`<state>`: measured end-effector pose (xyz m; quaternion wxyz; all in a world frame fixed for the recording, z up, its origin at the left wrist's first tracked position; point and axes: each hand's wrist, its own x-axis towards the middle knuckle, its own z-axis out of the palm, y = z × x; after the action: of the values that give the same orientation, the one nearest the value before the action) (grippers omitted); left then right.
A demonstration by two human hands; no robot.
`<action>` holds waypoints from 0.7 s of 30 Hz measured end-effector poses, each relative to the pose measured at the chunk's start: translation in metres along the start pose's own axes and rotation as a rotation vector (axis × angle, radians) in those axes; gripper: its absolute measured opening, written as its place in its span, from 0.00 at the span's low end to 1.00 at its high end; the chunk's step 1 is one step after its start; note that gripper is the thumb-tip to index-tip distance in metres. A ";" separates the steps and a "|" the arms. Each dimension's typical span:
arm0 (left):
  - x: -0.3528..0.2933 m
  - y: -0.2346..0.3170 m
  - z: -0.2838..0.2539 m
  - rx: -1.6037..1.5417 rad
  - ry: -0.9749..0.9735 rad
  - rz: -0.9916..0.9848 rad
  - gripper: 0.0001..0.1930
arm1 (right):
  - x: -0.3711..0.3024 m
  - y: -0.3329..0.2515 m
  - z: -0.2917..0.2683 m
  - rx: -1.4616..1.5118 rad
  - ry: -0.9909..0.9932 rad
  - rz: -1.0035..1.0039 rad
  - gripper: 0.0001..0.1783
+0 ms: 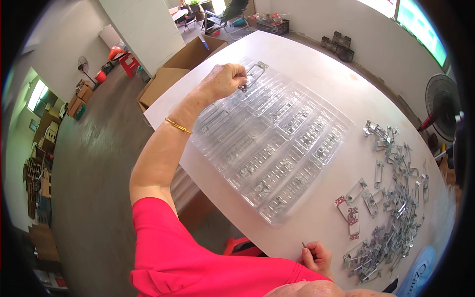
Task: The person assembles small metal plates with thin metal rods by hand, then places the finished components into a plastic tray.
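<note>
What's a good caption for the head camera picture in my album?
Left hand holding a metal frame at a clear plastic tray, loose metal parts to the right.

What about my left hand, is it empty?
No, the left hand pinches a metal bracket at the far end of the clear tray.

Metal frame (pixel 256 72), one side covered by my left hand (pixel 225 81); thin dark piece (pixel 304 244), largely buried in my right hand (pixel 318 256), kind undetermined. Metal parts (pixel 396 227), heaped past my counting; small fittings (pixel 260 162) in the clear tray (pixel 277 224), too fine to tell apart. Pale blue object (pixel 420 267), lower right, cut by the picture's rim.
</note>
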<state>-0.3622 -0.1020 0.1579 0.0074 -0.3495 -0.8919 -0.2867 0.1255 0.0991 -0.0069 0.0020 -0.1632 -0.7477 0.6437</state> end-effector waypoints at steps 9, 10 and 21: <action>0.015 -0.010 0.017 0.078 -0.103 0.002 0.07 | -0.002 0.001 0.001 0.050 0.031 0.008 0.05; 0.016 -0.012 0.019 0.080 -0.104 0.005 0.07 | -0.001 -0.002 0.001 0.043 0.026 0.002 0.05; 0.018 -0.013 0.035 0.280 -0.082 -0.015 0.08 | 0.003 -0.002 -0.002 0.049 0.012 -0.004 0.05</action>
<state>-0.3774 -0.0806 0.1260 0.0178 -0.3500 -0.9253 -0.1450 0.1222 0.1013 -0.0051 0.0117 -0.1655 -0.7318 0.6610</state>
